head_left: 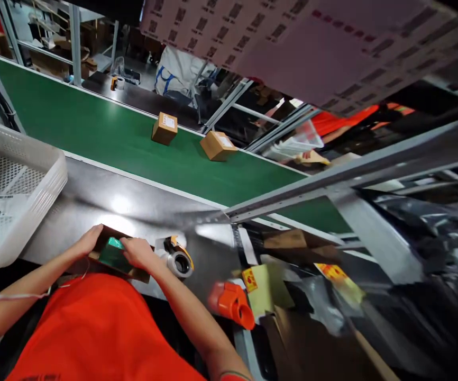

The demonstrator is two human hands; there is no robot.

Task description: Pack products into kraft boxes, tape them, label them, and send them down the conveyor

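Observation:
An open cardboard box point(138, 273) lies at the near edge of the metal table, close to my body. Inside it is a shiny green item point(113, 253). My left hand point(91, 239) grips the box's left side. My right hand point(137, 251) is closed at the green item's right end, its fingertips partly hidden. Just right of that hand, a roll of white labels or tape point(180, 263) rests on the table beside an orange and black object point(175, 244).
A white plastic basket point(50, 185) stands at the left. Beyond the table, a green conveyor point(113, 143) carries two small cartons point(164, 128) point(218, 146). An orange tape dispenser point(232, 305), packets and cardboard lie at right. A metal frame crosses the right side.

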